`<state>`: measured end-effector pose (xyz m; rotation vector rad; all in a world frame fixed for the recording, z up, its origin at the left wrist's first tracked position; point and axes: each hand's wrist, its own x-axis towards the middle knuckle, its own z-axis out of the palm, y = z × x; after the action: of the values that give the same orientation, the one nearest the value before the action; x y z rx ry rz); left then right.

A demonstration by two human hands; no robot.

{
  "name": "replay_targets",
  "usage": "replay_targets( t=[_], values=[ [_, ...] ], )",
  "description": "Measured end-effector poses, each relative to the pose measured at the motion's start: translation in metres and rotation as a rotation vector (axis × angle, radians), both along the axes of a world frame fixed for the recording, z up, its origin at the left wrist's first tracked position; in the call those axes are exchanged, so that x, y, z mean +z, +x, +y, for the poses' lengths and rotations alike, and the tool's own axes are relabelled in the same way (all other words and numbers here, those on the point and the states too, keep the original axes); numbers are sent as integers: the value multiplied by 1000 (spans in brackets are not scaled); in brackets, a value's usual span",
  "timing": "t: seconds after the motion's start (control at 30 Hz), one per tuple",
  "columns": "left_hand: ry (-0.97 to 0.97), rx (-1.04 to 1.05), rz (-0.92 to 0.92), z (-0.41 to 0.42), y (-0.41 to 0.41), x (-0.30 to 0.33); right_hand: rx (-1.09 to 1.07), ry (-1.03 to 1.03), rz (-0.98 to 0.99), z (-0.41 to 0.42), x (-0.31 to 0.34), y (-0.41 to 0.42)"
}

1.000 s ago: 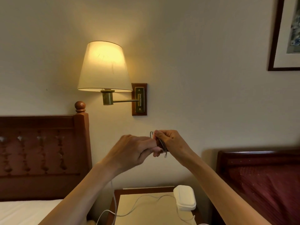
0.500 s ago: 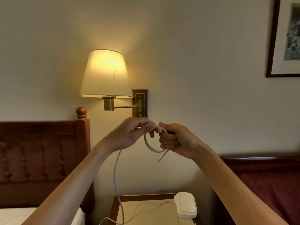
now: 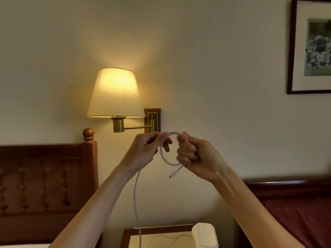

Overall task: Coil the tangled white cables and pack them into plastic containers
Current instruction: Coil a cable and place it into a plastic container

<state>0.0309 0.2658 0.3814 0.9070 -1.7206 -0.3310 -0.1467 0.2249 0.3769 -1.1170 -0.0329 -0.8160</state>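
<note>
Both hands [image 3: 143,151] [image 3: 194,155] pinching cable [image 3: 163,156], loop between

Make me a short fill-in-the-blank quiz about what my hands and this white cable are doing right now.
1. Both hands hold a white cable bent into a ____.
2. The cable's plug end dangles below the ____ hand.
3. From the left hand the cable hangs down toward the ____.
4. The wall lamp is switched ____.

Missing words: loop; right; nightstand; on

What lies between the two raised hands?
In the head view, a loop of white cable spans from the left hand to the right hand, plug end dangling.
</note>
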Motion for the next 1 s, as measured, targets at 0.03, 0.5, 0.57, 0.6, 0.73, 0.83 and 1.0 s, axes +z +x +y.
replay_targets(
  t=[0.03, 0.5, 0.57, 0.6, 0.73, 0.83, 1.0],
  values=[
    [31, 8, 18, -3, 2, -3, -40, 29, -34, -2, 7, -5],
    [311, 255, -650, -1, 12, -63, -400, -97, 99, -17, 26, -43],
    [294, 162, -801, 16, -10, -47, -516, -254, 241, -14, 18, -31],
    [246, 150, -830, 25, -18, -37, -567, -328, 296, -12, 13, -25],
    [-109, 249, -820, 43, -31, -5, -677, -520, 431, -1, 2, -13],
    [-348, 330, -757, 37, -27, 2, -737, -628, 507, 2, -2, -11],
    [-510, 409, -663, 20, -19, 0, -662, -608, 498, 5, -7, -9]
  ],
)
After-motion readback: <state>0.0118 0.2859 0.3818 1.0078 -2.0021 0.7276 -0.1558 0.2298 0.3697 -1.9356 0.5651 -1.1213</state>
